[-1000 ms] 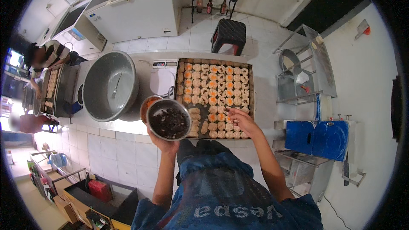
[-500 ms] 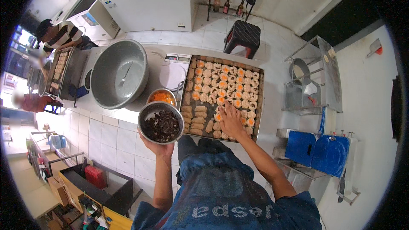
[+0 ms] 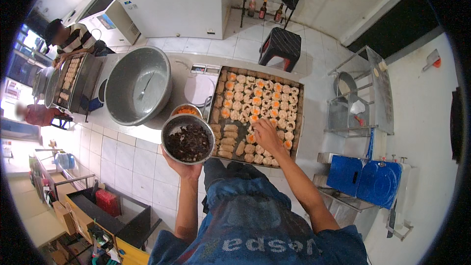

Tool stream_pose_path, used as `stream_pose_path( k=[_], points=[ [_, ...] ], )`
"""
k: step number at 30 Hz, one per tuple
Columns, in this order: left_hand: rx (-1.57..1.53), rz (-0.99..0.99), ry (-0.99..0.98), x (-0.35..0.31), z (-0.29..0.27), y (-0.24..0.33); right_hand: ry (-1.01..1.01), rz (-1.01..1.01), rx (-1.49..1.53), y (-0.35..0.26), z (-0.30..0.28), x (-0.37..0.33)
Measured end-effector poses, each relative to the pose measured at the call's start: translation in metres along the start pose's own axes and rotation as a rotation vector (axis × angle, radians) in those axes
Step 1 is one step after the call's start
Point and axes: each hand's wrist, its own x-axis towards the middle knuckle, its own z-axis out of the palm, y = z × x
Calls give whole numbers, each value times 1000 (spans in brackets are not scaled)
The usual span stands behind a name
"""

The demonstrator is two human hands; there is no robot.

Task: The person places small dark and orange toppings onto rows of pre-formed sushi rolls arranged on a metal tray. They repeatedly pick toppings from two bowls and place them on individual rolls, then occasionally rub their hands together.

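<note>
My left hand [image 3: 186, 168] is wrapped round the underside of a metal bowl [image 3: 212, 149] holding dark brown-black chopped bits [image 3: 188, 142]. My right hand [image 3: 268, 136] is over a large square metal tray [image 3: 300, 140], its fingers drawn together at the dumplings. What the fingertips pinch, if anything, is too small to tell. Rows of open-topped dumplings [image 3: 267, 103] fill much of the tray; some bear orange topping, others dark bits. Plain rolled pieces [image 3: 228, 141] lie along its left side. Partly behind my bowl stands a smaller bowl of orange bits [image 3: 185, 110].
A big grey basin [image 3: 138, 86] with a spoon inside stands left of a kitchen scale [image 3: 199, 88]. Beyond the table are a black stool [image 3: 280, 48] and a white chest freezer [image 3: 181, 10]. Blue-topped equipment [image 3: 363, 176] is at right. A person [image 3: 73, 39] works beside another tray at far left.
My right hand's fingers, spread over the dumplings before, are now drawn together, slightly nearer to me. The held bowl sits a little further right, covering more of the orange-bits bowl.
</note>
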Motion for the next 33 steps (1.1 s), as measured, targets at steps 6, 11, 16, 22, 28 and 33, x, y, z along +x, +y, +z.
stream_pose_path(
  k=[6, 11, 16, 22, 28, 33],
  points=[
    [9, 7, 61, 0, -6, -3, -279, -224, -106, 6, -10, 23],
    [5, 42, 65, -8, -9, 0, -353, -281, -219, 14, -8, 28],
    [-2, 76, 93, -12, -8, 5, -464, -299, -245, 10, -8, 35],
    [3, 100, 72, -13, -12, 6, -504, -255, -274, 3, -16, 38],
    [20, 105, 57, -13, -9, 2, -368, -240, -181, 21, -11, 41],
    [29, 98, 47, -17, -9, 4, -392, 142, 456, 11, -48, 26]
  ],
)
